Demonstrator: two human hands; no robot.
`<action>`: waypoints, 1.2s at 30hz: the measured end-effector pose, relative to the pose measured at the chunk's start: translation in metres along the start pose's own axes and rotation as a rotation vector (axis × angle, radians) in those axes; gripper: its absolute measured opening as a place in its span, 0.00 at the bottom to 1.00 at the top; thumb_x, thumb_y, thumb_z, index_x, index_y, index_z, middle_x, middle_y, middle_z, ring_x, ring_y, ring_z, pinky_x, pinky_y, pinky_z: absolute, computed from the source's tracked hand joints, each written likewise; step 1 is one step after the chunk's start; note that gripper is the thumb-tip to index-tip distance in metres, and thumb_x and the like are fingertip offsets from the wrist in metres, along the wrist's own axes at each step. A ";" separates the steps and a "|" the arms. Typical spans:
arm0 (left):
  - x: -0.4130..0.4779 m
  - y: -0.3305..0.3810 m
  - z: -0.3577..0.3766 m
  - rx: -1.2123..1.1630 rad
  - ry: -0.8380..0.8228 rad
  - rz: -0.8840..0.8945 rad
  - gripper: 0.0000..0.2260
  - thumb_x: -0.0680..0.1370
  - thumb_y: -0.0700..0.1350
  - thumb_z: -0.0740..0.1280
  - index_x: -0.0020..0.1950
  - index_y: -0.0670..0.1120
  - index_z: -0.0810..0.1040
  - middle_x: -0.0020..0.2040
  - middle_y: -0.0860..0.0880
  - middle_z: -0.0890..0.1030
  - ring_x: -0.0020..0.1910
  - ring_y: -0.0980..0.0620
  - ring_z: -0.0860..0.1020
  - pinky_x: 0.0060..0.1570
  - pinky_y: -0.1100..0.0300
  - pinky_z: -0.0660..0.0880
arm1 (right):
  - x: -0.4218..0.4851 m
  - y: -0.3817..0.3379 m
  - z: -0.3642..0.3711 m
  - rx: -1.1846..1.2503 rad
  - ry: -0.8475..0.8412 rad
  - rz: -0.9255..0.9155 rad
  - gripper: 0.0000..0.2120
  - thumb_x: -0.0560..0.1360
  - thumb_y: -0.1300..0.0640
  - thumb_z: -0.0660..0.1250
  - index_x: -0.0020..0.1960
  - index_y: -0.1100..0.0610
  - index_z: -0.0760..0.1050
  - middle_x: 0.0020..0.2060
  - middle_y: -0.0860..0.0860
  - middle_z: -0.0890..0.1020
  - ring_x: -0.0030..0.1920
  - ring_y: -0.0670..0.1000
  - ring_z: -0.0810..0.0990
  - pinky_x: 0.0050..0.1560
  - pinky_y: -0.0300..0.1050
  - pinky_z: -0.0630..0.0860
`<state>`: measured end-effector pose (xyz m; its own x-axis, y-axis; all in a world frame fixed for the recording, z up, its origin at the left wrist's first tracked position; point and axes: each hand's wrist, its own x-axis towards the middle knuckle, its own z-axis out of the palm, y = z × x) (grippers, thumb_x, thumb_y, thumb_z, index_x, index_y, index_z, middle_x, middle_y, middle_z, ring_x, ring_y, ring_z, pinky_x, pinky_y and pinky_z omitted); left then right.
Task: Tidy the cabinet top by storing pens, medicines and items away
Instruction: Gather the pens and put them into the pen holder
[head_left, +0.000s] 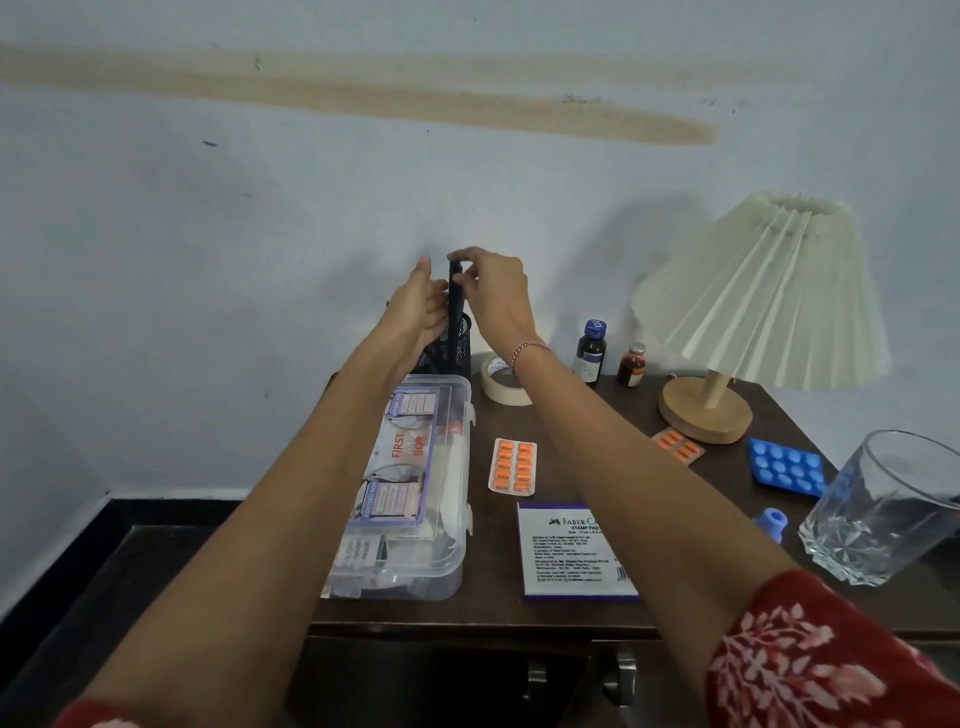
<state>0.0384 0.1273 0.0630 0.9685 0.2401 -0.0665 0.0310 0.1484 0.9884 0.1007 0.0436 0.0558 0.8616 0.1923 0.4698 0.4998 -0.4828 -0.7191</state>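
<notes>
R hand (493, 296) pinches top of dark blue pen (455, 312), upright, lower end inside black mesh pen cup (457, 353) at worktop (587, 441) back edge. L hand (418, 306) relaxed, fingers straight alongside pen. Risk: sideways push tips light cup; R wrist may knock cream tape roll (501, 387)

1. The right hand (493, 296) pinches the top of an upright dark pen (456, 312), whose lower end is inside the mesh pen holder (460, 353).
2. The left hand (415, 306) is just beside the pen; its grip is unclear.
3. The pen holder stands on the table (493, 597).
</notes>
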 end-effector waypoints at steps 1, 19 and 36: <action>0.000 -0.001 -0.001 -0.030 -0.011 -0.015 0.27 0.83 0.56 0.48 0.74 0.38 0.61 0.68 0.40 0.72 0.69 0.45 0.70 0.65 0.56 0.67 | -0.001 0.003 0.003 0.000 -0.027 0.028 0.14 0.76 0.66 0.61 0.56 0.56 0.80 0.40 0.51 0.81 0.38 0.47 0.77 0.33 0.21 0.67; 0.005 -0.004 -0.003 -0.152 0.009 -0.038 0.32 0.79 0.64 0.47 0.77 0.45 0.53 0.75 0.38 0.59 0.73 0.41 0.61 0.70 0.51 0.63 | -0.005 0.008 0.015 -0.397 -0.273 -0.078 0.18 0.76 0.71 0.57 0.64 0.66 0.68 0.56 0.62 0.76 0.56 0.59 0.75 0.53 0.45 0.72; -0.035 0.012 0.001 -0.142 -0.038 -0.001 0.32 0.79 0.63 0.50 0.77 0.46 0.53 0.76 0.41 0.59 0.75 0.44 0.60 0.72 0.53 0.59 | -0.045 -0.023 -0.029 -0.148 -0.118 -0.024 0.17 0.80 0.65 0.55 0.66 0.66 0.71 0.59 0.61 0.79 0.59 0.58 0.77 0.58 0.43 0.70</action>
<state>0.0050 0.1197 0.0778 0.9773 0.2034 -0.0593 -0.0007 0.2831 0.9591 0.0479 0.0212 0.0666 0.8585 0.3000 0.4159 0.5091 -0.5956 -0.6214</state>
